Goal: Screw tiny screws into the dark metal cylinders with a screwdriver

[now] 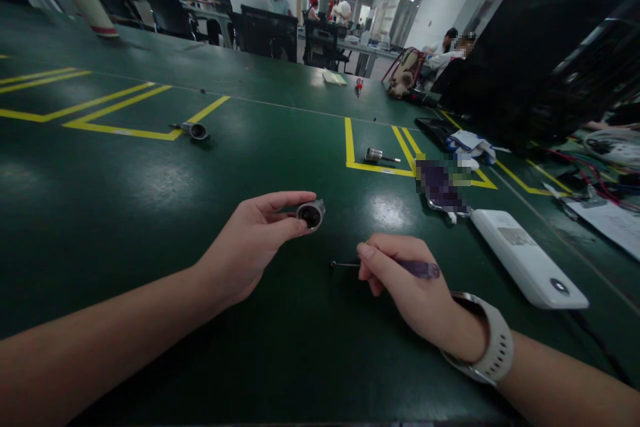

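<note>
Between the thumb and fingers of my left hand is a small round metal cup-like part, its dark hollow opening facing me. My right hand grips a screwdriver with a dark translucent handle. Its thin shaft points left, and a small dark piece shows at the tip, too small to make out. The tip is below and right of the metal part, apart from it. A similar metal part with a shaft lies inside yellow tape ahead, and another lies on the tape at the left.
On the green table, a white power bank and a dark phone-like object lie at the right. Beyond them are a cloth, cables and a black monitor. A red-tipped item lies farther back. People sit in the background.
</note>
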A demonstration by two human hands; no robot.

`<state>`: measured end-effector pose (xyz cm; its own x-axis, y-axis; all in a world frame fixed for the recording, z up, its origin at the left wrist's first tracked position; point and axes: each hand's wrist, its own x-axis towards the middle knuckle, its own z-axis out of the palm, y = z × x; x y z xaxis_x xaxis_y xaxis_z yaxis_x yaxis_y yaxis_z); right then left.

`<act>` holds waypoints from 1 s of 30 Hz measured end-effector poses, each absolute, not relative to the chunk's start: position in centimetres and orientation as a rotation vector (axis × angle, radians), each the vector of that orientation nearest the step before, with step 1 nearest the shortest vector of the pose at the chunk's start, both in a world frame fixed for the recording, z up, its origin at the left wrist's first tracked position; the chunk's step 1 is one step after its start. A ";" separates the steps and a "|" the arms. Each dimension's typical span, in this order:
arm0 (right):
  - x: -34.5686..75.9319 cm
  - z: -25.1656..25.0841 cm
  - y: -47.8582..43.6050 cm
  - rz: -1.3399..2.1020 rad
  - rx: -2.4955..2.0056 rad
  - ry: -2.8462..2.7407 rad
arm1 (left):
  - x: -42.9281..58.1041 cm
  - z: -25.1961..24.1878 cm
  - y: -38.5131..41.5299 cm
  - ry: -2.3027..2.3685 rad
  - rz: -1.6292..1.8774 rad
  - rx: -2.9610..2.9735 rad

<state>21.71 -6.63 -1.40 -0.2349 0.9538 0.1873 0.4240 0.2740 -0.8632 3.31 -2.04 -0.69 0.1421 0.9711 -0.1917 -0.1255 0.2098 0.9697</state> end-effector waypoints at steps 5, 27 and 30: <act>21.5 -2.0 -6.9 0.664 -0.993 -1.910 | 3.2 -0.8 -1.9 1.095 1.061 1.046; 21.2 -2.2 -7.2 0.290 -0.850 -2.127 | 3.5 -0.8 -2.6 1.130 0.940 1.288; 21.1 -2.3 -7.2 0.290 -0.859 -2.133 | 3.5 -0.8 -2.7 1.154 0.938 1.291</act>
<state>21.07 -7.21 -2.31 -0.4490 0.6645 0.5974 0.4807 0.7432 -0.4653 3.53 -2.67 -0.82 0.2085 0.9722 -0.1062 0.0942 0.0881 0.9916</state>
